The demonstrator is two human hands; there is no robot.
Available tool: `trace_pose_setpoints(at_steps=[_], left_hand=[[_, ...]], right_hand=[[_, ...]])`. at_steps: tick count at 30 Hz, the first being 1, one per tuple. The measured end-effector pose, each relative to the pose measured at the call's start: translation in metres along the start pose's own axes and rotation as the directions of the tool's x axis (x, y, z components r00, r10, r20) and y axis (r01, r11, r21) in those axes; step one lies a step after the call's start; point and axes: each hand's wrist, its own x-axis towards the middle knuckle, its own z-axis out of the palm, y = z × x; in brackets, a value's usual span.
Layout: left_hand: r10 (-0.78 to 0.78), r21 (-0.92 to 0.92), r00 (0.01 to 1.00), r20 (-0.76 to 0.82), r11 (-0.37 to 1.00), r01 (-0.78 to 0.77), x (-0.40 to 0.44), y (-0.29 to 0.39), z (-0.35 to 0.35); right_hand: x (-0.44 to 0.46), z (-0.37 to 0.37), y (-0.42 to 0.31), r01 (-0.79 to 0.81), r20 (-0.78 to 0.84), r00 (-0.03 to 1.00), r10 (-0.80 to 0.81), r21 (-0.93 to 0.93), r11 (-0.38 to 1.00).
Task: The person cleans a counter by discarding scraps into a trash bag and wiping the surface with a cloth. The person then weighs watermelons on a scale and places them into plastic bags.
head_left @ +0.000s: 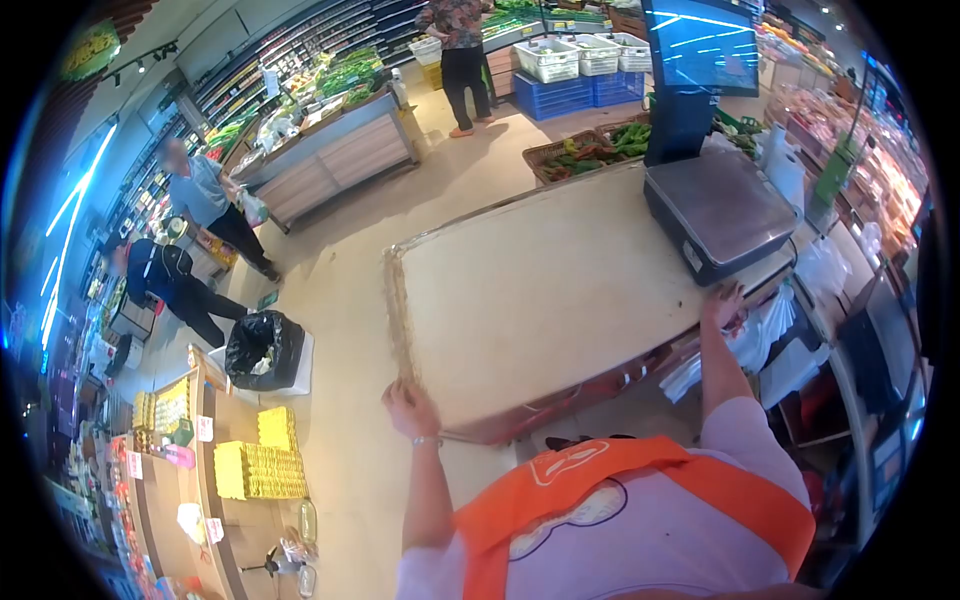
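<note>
A pale-topped counter table [540, 300] with worn, taped edges stands in front of me. At its near left corner, my left hand [410, 411] rests against the edge, fingers loosely bent and holding no loose item. My right hand [722, 305] lies on the near edge at the right, its fingers apart and empty. Just beyond that hand sits a weighing scale [725, 210] with a flat metal plate. Its screen [703, 45] rises on a post behind the plate. White plastic bags [765, 335] hang beside my right hand.
A bin with a black bag [264, 350] stands left of the table. Yellow packs [260, 468] sit on a wooden shelf at lower left. Vegetable crates [590, 150] adjoin the far side. Several people stand in the aisles, one [215, 195] carrying a bag.
</note>
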Motion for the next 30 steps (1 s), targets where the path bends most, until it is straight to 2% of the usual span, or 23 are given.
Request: trace_pose_setpoints(at_steps=[3, 4, 5, 6, 7, 9, 11, 14, 20, 23, 26, 29, 30], left_hand=[[-0.027, -0.049, 1.0, -0.016, 0.998, 0.026, 0.001, -0.01, 0.007], [-0.011, -0.037, 0.999, -0.034, 0.999, 0.01, 0.001, -0.013, 0.008], [0.002, -0.023, 0.999, -0.054, 1.0, -0.003, 0.002, -0.014, 0.009], [0.014, -0.006, 0.997, -0.073, 1.0, -0.015, 0.002, -0.015, 0.01], [0.012, -0.002, 0.996, -0.086, 1.0, -0.012, 0.002, -0.017, 0.01], [0.019, 0.0, 0.995, -0.1, 1.0, -0.019, 0.002, -0.017, 0.011], [0.02, 0.006, 0.994, -0.104, 1.0, -0.019, 0.002, -0.016, 0.01], [0.038, 0.007, 0.993, -0.109, 0.999, -0.037, 0.002, -0.015, 0.009], [0.044, 0.037, 0.995, -0.091, 0.998, -0.041, 0.002, -0.012, 0.008], [0.043, 0.042, 0.995, -0.089, 0.998, -0.039, 0.002, -0.013, 0.007], [0.037, 0.042, 0.995, -0.088, 0.999, -0.034, 0.002, -0.009, 0.007], [0.09, 0.062, 0.99, -0.107, 0.995, -0.084, 0.002, -0.008, 0.003], [0.133, 0.055, 0.985, -0.107, 0.99, -0.127, 0.003, -0.003, 0.004]], right_hand=[[0.01, 0.035, 0.042, 0.2, -0.037, 0.973, -0.229, -0.369, 0.908], [0.017, 0.051, 0.066, 0.336, 0.048, 0.926, -0.375, -0.559, 0.758], [0.012, 0.033, 0.046, 0.346, 0.08, 0.928, -0.363, -0.543, 0.765], [0.011, 0.024, 0.036, 0.377, 0.179, 0.923, -0.34, -0.591, 0.713], [0.007, 0.006, 0.015, 0.432, 0.329, 0.902, -0.279, -0.672, 0.602], [0.016, 0.026, 0.04, 0.364, 0.16, 0.931, -0.329, -0.506, 0.782], [0.014, 0.021, 0.033, 0.255, 0.05, 0.967, -0.251, -0.257, 0.932], [0.014, 0.018, 0.022, 0.107, -0.035, 0.993, -0.11, -0.074, 0.991], [0.021, 0.029, 0.048, 0.355, 0.08, 0.932, -0.354, -0.396, 0.847], [0.02, 0.025, 0.04, 0.322, 0.097, 0.945, -0.311, -0.433, 0.842], [0.026, 0.033, 0.052, 0.337, 0.096, 0.941, -0.324, -0.358, 0.871], [0.032, 0.052, 0.077, 0.385, -0.017, 0.91, -0.414, -0.331, 0.861], [0.031, 0.048, 0.073, 0.467, 0.194, 0.865, -0.463, -0.649, 0.6]])
